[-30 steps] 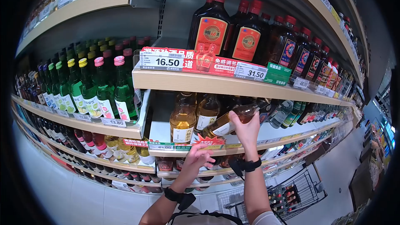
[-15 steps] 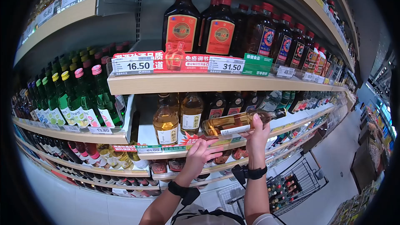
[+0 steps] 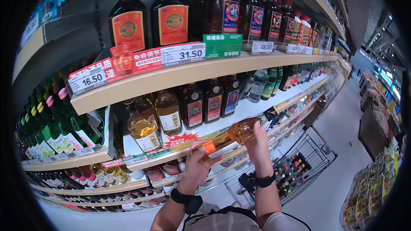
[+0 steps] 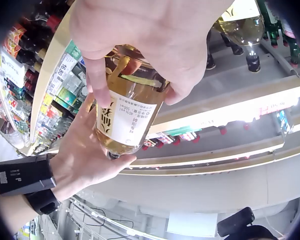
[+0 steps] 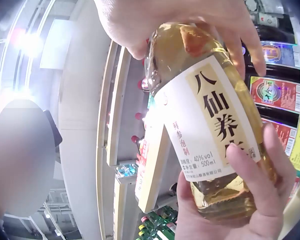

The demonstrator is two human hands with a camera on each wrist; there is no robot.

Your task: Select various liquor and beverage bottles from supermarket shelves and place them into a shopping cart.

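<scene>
A glass bottle (image 3: 243,131) of amber liquid lies tilted between the two hands in front of the shelf, its dark cap up to the right. The left hand (image 3: 196,172) grips its base end, thumb and fingers around the glass. Nearer the neck, the right hand (image 3: 258,146) holds the bottle with curled fingers. The right wrist view shows the bottle's white label (image 5: 202,122) facing the camera, with the left hand (image 5: 235,220) below it. Pale pieces float inside the liquid in the left wrist view. Two similar bottles, one being a labelled bottle (image 3: 144,128), stand on the shelf.
Dark red-capped bottles (image 3: 172,13) stand on the upper shelf, above a shelf edge (image 3: 141,84) with price tags. Green bottles (image 3: 55,119) fill the left. A shopping cart (image 3: 319,156) holding bottles is at lower right, beside the aisle floor (image 3: 329,179).
The left hand has closed round the bottle's base end, where before its fingers were extended beside it. The bottle has turned and tilted, and the head view has shifted right along the shelves.
</scene>
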